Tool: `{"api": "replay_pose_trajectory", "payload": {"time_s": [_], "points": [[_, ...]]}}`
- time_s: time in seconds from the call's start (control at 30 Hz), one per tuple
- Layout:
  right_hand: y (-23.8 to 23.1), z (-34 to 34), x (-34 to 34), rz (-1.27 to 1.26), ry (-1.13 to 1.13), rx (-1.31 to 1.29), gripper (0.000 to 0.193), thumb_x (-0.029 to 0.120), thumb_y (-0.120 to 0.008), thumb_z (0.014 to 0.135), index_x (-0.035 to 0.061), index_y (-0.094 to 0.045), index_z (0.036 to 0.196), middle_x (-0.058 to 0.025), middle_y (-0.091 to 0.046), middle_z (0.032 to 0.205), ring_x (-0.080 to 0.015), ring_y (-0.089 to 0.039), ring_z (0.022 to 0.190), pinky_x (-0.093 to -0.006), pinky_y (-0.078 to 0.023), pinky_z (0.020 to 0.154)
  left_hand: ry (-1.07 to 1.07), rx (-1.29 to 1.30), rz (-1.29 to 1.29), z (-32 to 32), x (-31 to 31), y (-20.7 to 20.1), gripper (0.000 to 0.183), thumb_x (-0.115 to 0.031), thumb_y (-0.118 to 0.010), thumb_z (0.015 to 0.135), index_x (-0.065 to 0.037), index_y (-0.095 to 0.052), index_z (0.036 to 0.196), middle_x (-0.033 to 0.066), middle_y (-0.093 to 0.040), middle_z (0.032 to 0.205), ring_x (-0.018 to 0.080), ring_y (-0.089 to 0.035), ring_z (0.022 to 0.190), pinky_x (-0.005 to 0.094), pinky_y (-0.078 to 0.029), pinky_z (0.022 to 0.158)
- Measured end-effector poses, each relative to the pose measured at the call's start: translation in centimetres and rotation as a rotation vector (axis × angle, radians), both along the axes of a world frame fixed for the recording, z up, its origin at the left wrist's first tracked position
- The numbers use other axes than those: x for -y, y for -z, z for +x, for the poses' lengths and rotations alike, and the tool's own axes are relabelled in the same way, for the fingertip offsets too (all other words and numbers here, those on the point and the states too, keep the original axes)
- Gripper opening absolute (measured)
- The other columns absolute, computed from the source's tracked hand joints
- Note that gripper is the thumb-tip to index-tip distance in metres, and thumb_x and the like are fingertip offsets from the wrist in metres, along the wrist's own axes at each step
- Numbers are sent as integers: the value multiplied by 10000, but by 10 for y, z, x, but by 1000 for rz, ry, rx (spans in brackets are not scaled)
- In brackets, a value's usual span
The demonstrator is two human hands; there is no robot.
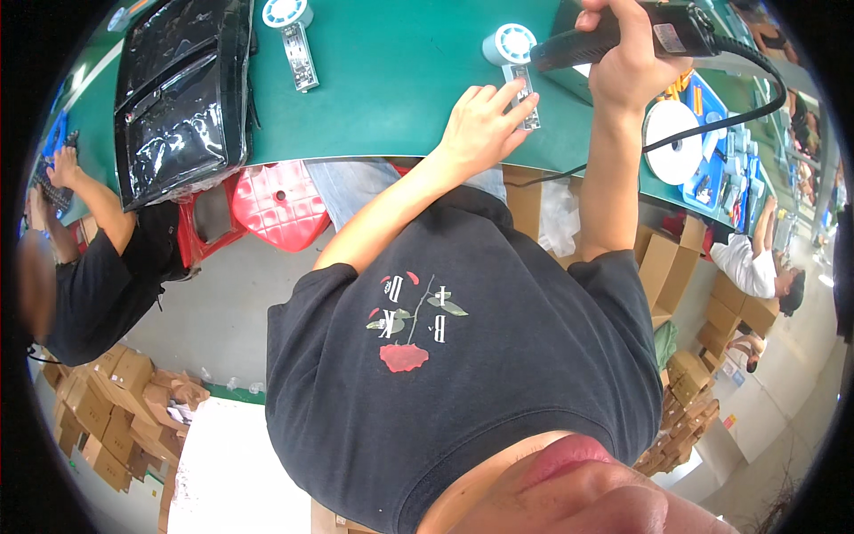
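Observation:
My left hand [485, 125] is closed on the handle of a small handheld fan [513, 44], pinning it to the green table. Its round head is white and pale blue, and the handle lies open with electronic parts showing, partly under my fingers. In my raised right hand [627, 67] is a black corded hand tool [578, 46], gripped around its body. The tool's narrow end points left, close beside the fan's head; whether they touch I cannot tell. Another handheld fan [299, 55] with an opened handle lies farther left.
A shiny black plastic-wrapped bundle [182, 98] lies at the table's left. On the right are a white spool [672, 142] and a blue tray [704, 111] with parts. The tool's cord [712, 127] loops across there. A red stool [280, 206] and co-workers are nearby.

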State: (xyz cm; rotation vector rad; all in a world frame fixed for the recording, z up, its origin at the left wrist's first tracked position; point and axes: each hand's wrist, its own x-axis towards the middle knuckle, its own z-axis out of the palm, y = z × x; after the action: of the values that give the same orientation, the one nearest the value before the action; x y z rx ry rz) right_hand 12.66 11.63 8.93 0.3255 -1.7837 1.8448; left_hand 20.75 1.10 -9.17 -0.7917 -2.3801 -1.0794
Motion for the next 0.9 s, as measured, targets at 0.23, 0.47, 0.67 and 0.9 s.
{"api": "replay_pose_trajectory", "payload": {"time_s": [0.23, 0.47, 0.67, 0.9], "points": [[8, -2, 1, 13, 5, -19, 83, 10, -677, 926, 14, -610, 876, -93, -651, 705, -141, -588, 534, -256, -483, 531, 4, 13, -1, 0, 0, -2, 497, -243, -843, 782, -135, -699, 1245, 92, -631, 1284, 257, -652, 908, 399, -520, 826], [24, 1, 5, -287, -141, 6, 90, 10, -678, 918, 27, -592, 899, -84, -630, 703, -135, -579, 533, -252, -486, 532, -6, 6, 26, 3, 0, -2, 491, -231, -843, 773, -126, -703, 1232, 93, -632, 1278, 262, -656, 892, 395, -517, 825], [27, 5, 8, 21, -3, -58, 136, -30, -712, 889, 26, -599, 939, -71, -634, 725, -126, -599, 555, -254, -495, 533, 0, -20, 33, 2, -1, -4, 505, -210, -845, 748, -102, -700, 1220, 99, -624, 1250, 264, -640, 865, 394, -505, 822], [3, 21, -41, -69, 13, -73, 72, 9, -641, 926, -7, -605, 986, -184, -702, 774, -201, -612, 567, -331, -542, 579, -22, 135, 220, -2, 3, -16, 544, -348, -880, 773, -88, -694, 1212, 134, -689, 1125, 256, -676, 775, 387, -532, 683]]}}
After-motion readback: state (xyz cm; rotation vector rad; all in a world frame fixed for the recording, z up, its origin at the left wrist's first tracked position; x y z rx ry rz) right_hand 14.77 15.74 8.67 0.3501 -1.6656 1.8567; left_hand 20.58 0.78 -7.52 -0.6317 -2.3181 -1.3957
